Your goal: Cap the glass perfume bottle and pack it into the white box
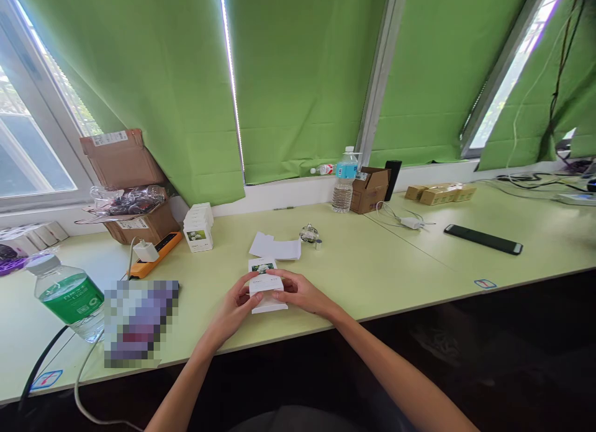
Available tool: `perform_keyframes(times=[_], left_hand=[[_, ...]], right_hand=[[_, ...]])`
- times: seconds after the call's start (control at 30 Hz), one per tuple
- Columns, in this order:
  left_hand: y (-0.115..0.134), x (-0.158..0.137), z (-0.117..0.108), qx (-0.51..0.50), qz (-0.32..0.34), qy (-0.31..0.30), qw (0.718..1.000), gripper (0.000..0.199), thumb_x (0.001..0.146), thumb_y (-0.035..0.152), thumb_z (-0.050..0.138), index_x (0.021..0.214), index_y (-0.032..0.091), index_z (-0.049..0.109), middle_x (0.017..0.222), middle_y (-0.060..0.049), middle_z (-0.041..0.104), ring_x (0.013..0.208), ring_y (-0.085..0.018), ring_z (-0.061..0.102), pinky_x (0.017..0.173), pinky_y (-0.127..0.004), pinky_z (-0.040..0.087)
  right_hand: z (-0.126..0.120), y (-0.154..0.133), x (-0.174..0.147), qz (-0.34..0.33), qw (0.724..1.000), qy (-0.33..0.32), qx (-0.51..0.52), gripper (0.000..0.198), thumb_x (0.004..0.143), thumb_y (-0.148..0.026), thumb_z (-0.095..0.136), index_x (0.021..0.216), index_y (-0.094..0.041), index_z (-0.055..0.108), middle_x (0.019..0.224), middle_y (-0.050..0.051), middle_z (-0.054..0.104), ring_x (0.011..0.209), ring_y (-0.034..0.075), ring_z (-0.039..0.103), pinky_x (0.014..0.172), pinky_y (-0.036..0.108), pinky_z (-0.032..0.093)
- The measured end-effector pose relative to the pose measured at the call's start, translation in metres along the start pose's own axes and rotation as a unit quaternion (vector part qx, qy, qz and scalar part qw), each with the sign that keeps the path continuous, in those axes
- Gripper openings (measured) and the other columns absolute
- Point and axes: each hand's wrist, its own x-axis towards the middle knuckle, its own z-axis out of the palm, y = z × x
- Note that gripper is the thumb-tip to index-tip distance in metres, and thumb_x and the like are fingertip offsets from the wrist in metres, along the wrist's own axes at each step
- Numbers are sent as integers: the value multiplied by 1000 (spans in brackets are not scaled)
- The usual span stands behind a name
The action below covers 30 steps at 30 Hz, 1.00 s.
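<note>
Left hand [235, 312] and right hand [302, 293] both pinch a small white carton [265, 287] between them at the near table [372, 277] edge. Its long axis seems to run away from the person, flower-printed end farthest; loose white paper [275, 246] lies just beyond.

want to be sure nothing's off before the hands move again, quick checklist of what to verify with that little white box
1. Both hands on the small white box: ok, left hand and right hand grip it from either side.
2. Box resting over the table, not past the edge: ok.
3. Box flaps closed: cannot tell, fingers cover the top.
4. Folded white paper and small glass bottle within view behind the box: ok.
5. Stack of matching white boxes upright: ok.
6. Green-label water bottle apart from the hands: ok.
</note>
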Motion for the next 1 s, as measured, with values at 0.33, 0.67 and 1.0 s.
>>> perform_keyframes(times=[0.33, 0.67, 1.0], left_hand=[[0, 0, -1, 33, 16, 8, 999, 54, 88, 45, 55, 136, 25, 42, 118, -8, 64, 98, -21, 62, 91, -36, 46], [-1, 0, 0, 53, 20, 11, 998, 54, 88, 47, 53, 137, 24, 42, 116, -7, 65, 95, -21, 62, 89, -35, 47], [0, -2, -2, 26, 53, -32, 998, 68, 87, 53, 51, 144, 24, 29, 134, -11, 52, 116, -25, 55, 98, -37, 44]], right_hand=[[1, -3, -1, 6, 999, 18, -40, 59, 84, -47, 63, 137, -27, 46, 109, 7, 66, 94, 22, 62, 79, 35, 50], [1, -1, 0, 10, 999, 18, -49, 60, 83, -47, 64, 138, -28, 46, 108, 6, 67, 98, 24, 62, 84, 37, 49], [1, -1, 0, 9, 999, 16, -28, 63, 82, -46, 65, 139, -26, 44, 114, 8, 66, 105, 25, 61, 90, 40, 49]])
